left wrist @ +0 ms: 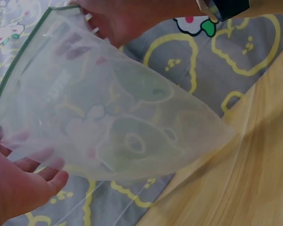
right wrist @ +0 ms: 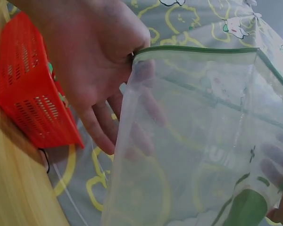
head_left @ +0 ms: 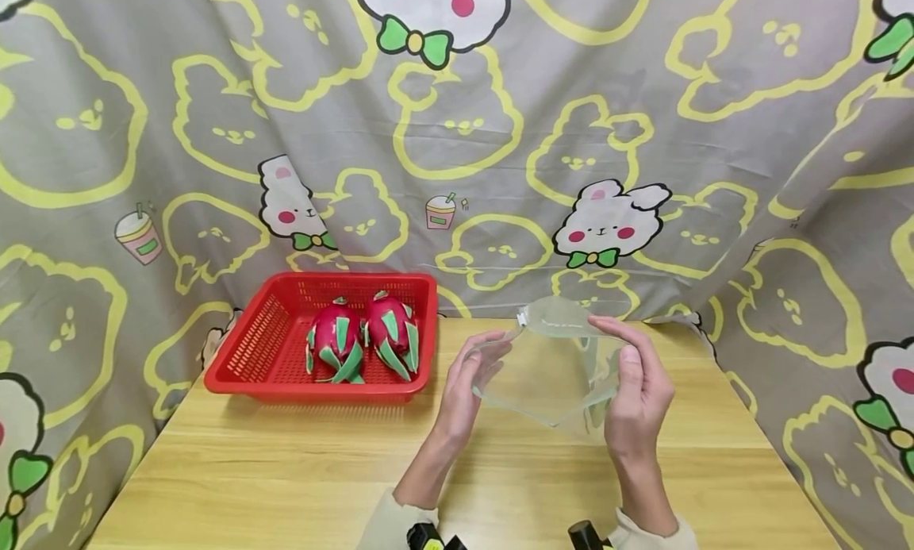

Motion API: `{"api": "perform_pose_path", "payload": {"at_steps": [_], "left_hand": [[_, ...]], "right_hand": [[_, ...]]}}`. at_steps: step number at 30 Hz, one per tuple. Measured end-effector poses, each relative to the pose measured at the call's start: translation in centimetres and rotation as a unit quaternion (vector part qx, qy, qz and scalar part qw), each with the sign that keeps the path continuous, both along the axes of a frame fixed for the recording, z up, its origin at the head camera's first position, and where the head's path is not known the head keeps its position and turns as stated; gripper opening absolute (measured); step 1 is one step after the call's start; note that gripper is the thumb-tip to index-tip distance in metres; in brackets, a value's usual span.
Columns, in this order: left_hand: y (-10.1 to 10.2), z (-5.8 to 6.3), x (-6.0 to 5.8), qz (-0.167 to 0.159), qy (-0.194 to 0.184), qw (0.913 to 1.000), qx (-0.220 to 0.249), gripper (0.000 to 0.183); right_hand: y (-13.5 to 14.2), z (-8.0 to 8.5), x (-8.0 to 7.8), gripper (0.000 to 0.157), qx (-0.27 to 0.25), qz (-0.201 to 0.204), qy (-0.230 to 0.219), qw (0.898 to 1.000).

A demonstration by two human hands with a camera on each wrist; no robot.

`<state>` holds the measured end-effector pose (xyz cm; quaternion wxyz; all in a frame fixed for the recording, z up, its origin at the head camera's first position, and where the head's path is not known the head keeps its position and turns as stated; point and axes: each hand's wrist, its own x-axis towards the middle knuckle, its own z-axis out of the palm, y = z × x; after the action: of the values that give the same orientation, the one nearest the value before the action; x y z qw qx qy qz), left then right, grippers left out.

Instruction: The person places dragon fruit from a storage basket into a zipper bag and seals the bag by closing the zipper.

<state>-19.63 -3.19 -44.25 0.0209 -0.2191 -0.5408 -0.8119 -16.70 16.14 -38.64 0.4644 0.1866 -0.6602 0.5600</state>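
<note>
A translucent zipper bag [head_left: 539, 379] with a green-edged mouth and a small white slider [head_left: 522, 317] is held up over the table, its mouth spread wide towards me. My left hand [head_left: 460, 391] pinches the left side of the rim, thumb at the edge and fingers along the outside. On the opposite side my right hand [head_left: 639, 391] grips the rim, thumb on the edge. In the left wrist view the bag [left wrist: 118, 108] tapers to a corner near the tabletop. Green rounded figures [right wrist: 247, 207] are printed on its wall, seen from the right wrist.
A red plastic basket [head_left: 246, 387] stands on the left of the wooden table [head_left: 300, 486]. Two dragon fruits, one [head_left: 336, 340] beside the other [head_left: 393, 336], lie in it. A grey patterned curtain [head_left: 485, 193] hangs behind the table and along its sides.
</note>
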Motion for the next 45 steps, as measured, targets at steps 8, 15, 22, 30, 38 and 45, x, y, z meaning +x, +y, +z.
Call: {"api": "perform_pose_path", "payload": {"at_steps": [8,15,22,30,38,45], "left_hand": [[0.2,0.0,-0.1,-0.018,-0.003,0.9998,0.012,0.044],[0.7,-0.2,-0.1,-0.048,-0.005,0.9987,0.014,0.044],[0.9,-0.4,0.4,-0.047,0.015,0.9987,-0.013,0.044],[0.7,0.1,0.9,-0.028,0.041,0.9963,-0.071,0.043],[-0.8,0.2,0.9,-0.006,0.064,0.9896,-0.129,0.039],[-2.3,0.8,1.0,-0.001,0.068,0.9807,-0.183,0.039]], "right_hand": [[0.1,1.0,0.1,0.036,0.005,-0.003,0.009,1.0],[-0.1,1.4,-0.1,0.036,-0.002,-0.015,-0.004,1.0],[-1.0,1.7,-0.5,0.037,-0.025,-0.041,-0.015,0.999],[-1.9,2.5,0.1,0.038,-0.053,-0.065,-0.024,0.996],[-0.4,1.4,-0.5,0.039,-0.07,-0.099,-0.032,0.992],[-0.6,1.7,-0.5,0.039,-0.068,-0.094,-0.05,0.992]]}}
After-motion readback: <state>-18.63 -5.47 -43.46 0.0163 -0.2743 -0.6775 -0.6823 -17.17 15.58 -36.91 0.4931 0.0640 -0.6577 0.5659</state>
